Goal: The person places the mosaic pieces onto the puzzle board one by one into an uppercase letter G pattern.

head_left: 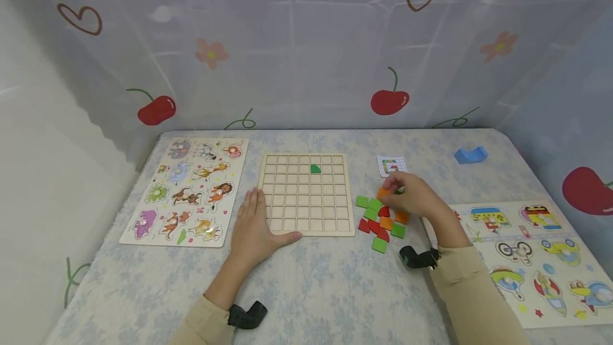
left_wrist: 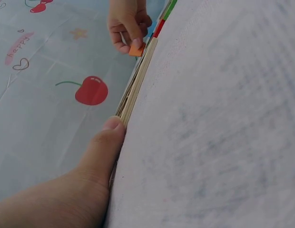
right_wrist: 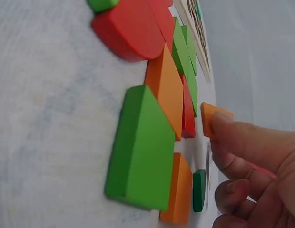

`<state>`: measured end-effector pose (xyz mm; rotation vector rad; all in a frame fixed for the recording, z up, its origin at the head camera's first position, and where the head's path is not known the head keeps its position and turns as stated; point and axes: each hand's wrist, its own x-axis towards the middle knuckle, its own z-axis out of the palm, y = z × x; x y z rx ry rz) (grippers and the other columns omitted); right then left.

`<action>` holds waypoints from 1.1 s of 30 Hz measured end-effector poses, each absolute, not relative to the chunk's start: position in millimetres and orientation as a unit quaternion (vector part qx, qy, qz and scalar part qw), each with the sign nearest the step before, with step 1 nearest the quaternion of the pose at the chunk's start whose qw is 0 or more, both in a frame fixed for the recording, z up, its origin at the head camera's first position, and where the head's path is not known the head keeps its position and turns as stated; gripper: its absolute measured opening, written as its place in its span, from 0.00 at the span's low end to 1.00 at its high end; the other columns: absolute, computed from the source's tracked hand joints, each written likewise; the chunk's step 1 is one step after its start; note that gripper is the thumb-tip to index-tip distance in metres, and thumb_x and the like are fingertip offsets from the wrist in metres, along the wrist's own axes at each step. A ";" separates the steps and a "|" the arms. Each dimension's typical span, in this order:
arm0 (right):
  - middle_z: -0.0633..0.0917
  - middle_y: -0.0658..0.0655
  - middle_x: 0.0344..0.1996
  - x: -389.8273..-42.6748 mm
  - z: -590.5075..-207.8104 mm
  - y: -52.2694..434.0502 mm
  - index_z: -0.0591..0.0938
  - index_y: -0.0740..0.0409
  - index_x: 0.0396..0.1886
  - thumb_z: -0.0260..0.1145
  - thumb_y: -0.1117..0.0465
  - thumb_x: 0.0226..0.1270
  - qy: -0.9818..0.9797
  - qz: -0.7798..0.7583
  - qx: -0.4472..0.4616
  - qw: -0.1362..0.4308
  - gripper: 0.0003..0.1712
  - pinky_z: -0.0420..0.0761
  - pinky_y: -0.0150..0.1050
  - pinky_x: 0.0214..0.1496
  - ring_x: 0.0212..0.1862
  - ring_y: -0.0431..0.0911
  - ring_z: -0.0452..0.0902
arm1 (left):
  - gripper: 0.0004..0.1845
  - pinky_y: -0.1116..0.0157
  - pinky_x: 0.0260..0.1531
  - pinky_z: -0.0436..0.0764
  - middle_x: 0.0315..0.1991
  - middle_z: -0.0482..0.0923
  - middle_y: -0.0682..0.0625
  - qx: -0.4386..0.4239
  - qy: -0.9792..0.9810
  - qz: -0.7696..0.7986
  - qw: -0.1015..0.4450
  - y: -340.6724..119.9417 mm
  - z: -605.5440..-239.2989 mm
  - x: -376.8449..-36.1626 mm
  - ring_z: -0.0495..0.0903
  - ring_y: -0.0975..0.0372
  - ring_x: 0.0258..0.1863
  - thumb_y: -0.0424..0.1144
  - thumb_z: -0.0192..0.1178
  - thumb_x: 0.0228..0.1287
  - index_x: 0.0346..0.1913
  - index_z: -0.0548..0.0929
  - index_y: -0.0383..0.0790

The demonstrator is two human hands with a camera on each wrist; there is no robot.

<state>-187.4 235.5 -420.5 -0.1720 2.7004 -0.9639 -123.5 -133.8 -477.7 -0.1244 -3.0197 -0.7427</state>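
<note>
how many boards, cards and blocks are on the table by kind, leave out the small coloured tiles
peg puzzles: 2 (animal puzzle, vehicle puzzle)
grid board: 1
pattern card: 1
blue block: 1
total: 5
left out: the tiles, including the orange tile pinched in the right hand

Tile pile right of grid board
</note>
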 end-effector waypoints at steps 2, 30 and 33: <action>0.80 0.59 0.41 -190.5 -420.8 233.7 0.79 0.57 0.45 0.71 0.58 0.64 0.928 -0.346 -0.057 0.127 0.14 0.77 0.37 0.40 0.43 0.52 0.73 | 0.79 0.48 0.79 0.45 0.81 0.40 0.37 -0.039 -0.970 -0.240 0.011 -134.1 -477.7 -123.4 0.37 0.48 0.81 0.84 0.62 0.34 0.78 0.44 0.29; 0.83 0.55 0.42 -243.3 -431.4 121.9 0.81 0.53 0.46 0.69 0.56 0.67 0.881 -0.448 -0.110 0.104 0.11 0.76 0.40 0.44 0.46 0.49 0.76 | 0.79 0.49 0.79 0.46 0.80 0.41 0.37 -0.043 -0.970 -0.238 0.011 -134.3 -478.4 -123.3 0.38 0.49 0.81 0.84 0.61 0.34 0.78 0.45 0.30; 0.83 0.54 0.43 -248.2 -432.8 108.3 0.81 0.52 0.46 0.69 0.57 0.68 0.879 -0.452 -0.111 0.105 0.10 0.76 0.41 0.47 0.47 0.49 0.77 | 0.78 0.49 0.79 0.46 0.80 0.41 0.37 -0.043 -0.970 -0.240 0.014 -134.1 -477.4 -122.8 0.39 0.48 0.81 0.83 0.63 0.35 0.78 0.45 0.29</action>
